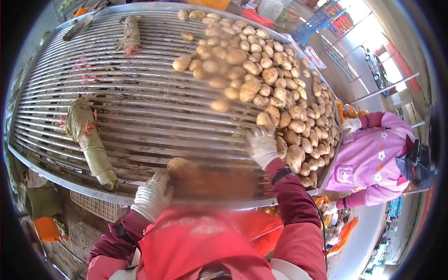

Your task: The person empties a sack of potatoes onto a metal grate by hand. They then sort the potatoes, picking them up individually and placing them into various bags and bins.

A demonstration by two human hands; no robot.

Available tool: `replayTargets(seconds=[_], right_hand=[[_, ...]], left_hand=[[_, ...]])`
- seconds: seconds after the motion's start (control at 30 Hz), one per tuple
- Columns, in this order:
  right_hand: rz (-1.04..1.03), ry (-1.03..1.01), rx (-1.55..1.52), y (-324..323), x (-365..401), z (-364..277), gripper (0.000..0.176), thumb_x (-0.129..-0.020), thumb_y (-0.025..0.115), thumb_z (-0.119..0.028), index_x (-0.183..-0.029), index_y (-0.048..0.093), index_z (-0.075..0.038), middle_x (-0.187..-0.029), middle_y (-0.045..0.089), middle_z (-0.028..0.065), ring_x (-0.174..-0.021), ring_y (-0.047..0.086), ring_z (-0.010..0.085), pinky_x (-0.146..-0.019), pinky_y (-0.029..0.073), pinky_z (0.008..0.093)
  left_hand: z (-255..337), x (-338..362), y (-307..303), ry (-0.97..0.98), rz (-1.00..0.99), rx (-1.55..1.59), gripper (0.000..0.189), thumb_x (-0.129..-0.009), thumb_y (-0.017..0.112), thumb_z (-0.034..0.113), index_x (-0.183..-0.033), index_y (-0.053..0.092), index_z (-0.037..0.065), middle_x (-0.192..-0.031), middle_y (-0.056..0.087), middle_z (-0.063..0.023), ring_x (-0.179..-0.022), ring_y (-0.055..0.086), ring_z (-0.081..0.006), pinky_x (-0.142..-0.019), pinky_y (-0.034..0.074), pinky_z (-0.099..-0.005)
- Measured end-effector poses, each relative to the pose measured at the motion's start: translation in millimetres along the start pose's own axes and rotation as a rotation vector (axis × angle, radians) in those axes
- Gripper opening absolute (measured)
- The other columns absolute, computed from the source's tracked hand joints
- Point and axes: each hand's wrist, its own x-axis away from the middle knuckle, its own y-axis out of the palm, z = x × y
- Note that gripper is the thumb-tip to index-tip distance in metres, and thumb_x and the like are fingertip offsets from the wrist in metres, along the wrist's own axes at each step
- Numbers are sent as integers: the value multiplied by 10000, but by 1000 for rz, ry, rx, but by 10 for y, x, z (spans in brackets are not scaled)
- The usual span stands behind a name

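Observation:
Many potatoes (289,112) lie heaped on the right part of a slatted metal rack (154,112). My right hand (262,145), in a whitish glove, is at the near edge of the heap, its fingers touching or close beside a potato (264,120); its grip is unclear. My left hand (153,196), also gloved, is at the rack's near edge with its fingers curled. Just beyond its fingertips is a single potato (179,168), partly blurred; whether the hand holds it cannot be made out. The middle of the picture is smeared.
A rolled green sack (91,142) tied with red string lies on the rack's left, another bundle (131,35) at the far side. A co-worker in a pink checked apron (368,161) stands at the right edge. Plastic crates (95,205) stand below left.

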Motion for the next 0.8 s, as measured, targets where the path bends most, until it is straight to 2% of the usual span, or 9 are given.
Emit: replayTargets(seconds=[0.13, 0.23, 0.27, 0.37, 0.4, 0.57, 0.7, 0.73, 0.8], right_hand=[[131, -67, 38, 97, 139, 417, 235, -747, 653, -264, -933, 650, -121, -1098, 618, 60, -1130, 533, 255, -946, 410, 475], [-2, 33, 95, 112, 5, 489, 190, -789, 645, -263, -926, 645, -132, -1109, 620, 60, -1127, 531, 268, -934, 411, 470], [-136, 132, 96, -70, -136, 429, 200, -813, 666, -252, -954, 643, -112, -1129, 611, 75, -1120, 535, 301, -930, 428, 465], [293, 103, -125, -76, -531, 573, 237, -837, 655, -200, -1051, 630, -100, -1057, 580, 102, -1061, 537, 332, -911, 461, 463], [291, 59, -193, -233, -732, 546, 283, -824, 690, -174, -1078, 616, -73, -1125, 582, 114, -1096, 529, 345, -930, 476, 435], [-14, -93, -136, -203, -1669, 528, 424, -827, 711, -224, -1201, 592, -62, -1311, 541, 137, -1175, 532, 341, -979, 472, 435], [-343, -71, -37, 34, -2171, 520, 461, -825, 720, -328, -1158, 602, -30, -1205, 623, 182, -1131, 579, 359, -958, 490, 442], [-288, -25, -3, 140, -2185, 475, 473, -826, 715, -384, -1120, 614, -27, -1126, 659, 177, -1097, 601, 354, -938, 500, 441], [-362, -68, 76, -40, -2123, 379, 402, -868, 658, -412, -1138, 678, -115, -1175, 651, 108, -1168, 564, 309, -992, 457, 452]], left_hand=[[80, -9, -20, -80, -7, -32, 307, -861, 629, 173, -1128, 602, 24, -1112, 632, -191, -981, 631, -400, -834, 521, -475], [109, -1, -26, -99, 5, -75, 304, -865, 627, 185, -1123, 608, 25, -1089, 638, -192, -978, 633, -395, -832, 520, -479], [112, -4, -13, -93, 25, -87, 302, -866, 628, 188, -1120, 610, 25, -1078, 639, -193, -977, 633, -394, -831, 519, -481], [133, -9, 7, -59, 123, -86, 279, -866, 628, 183, -1096, 617, 25, -1021, 642, -196, -946, 636, -394, -804, 523, -484], [138, -1, 18, -58, 143, -82, 272, -866, 628, 181, -1087, 619, 25, -1003, 641, -195, -930, 637, -395, -793, 524, -485], [106, -12, 59, -60, 222, -104, 241, -859, 636, 180, -1048, 632, 30, -917, 636, -185, -860, 636, -399, -740, 527, -483], [113, -10, 66, -101, 221, -128, 196, -847, 649, 182, -984, 637, 43, -864, 620, -175, -817, 628, -400, -706, 521, -485], [102, -8, 75, -108, 219, -134, 186, -845, 652, 183, -968, 636, 45, -854, 616, -173, -807, 627, -399, -697, 520, -486], [87, 6, 96, -114, 215, -142, 171, -841, 657, 185, -942, 635, 49, -841, 611, -169, -790, 624, -398, -684, 518, -488]])
